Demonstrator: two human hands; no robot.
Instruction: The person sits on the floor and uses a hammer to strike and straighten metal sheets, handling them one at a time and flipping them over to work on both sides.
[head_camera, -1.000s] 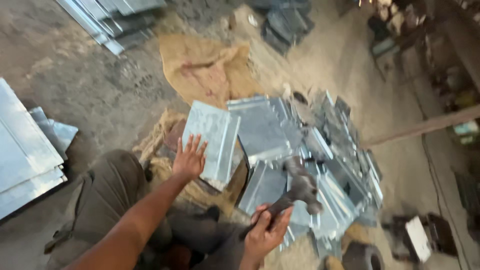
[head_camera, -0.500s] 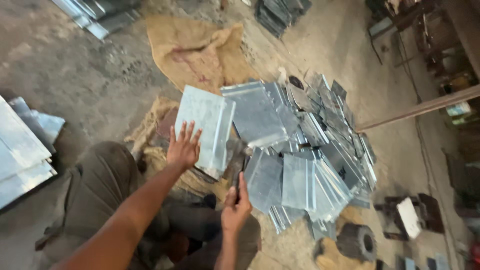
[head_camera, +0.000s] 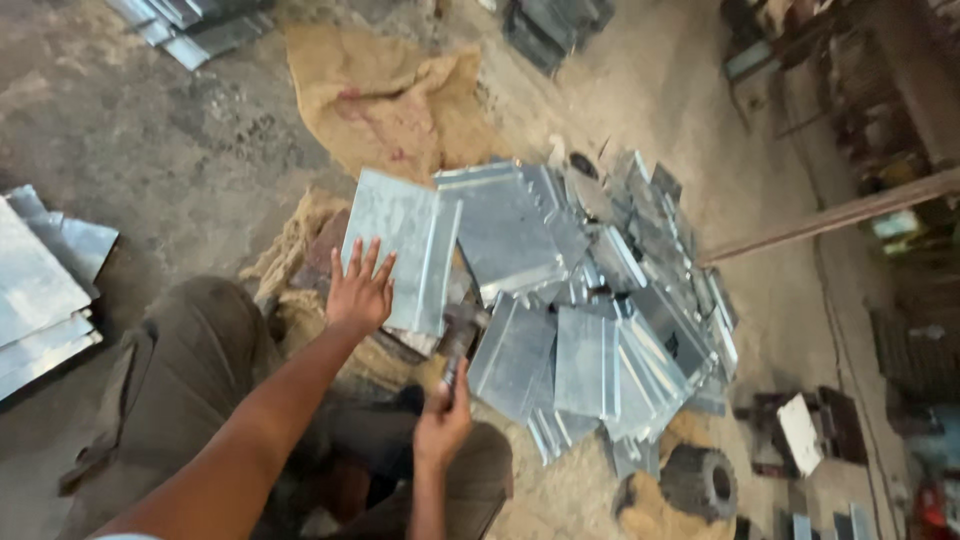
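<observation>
Pressing the metal sheet (head_camera: 400, 250) flat at centre frame with the open left hand (head_camera: 358, 292), the right hand (head_camera: 443, 420) gripping the hammer (head_camera: 458, 335) should, I'd say, strike clear of those fingers.

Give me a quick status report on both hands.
Left hand flat on metal sheet. Right hand grips hammer at sheet's edge. Sheet pile alongside.

1. We count two hands: the left hand (head_camera: 358, 295) and the right hand (head_camera: 442, 425).
2. We count one hammer (head_camera: 458, 335).
3. We count one burlap sack (head_camera: 385, 100).
4. We see one heap of galvanised metal sheets (head_camera: 600, 300), too many to count.
</observation>
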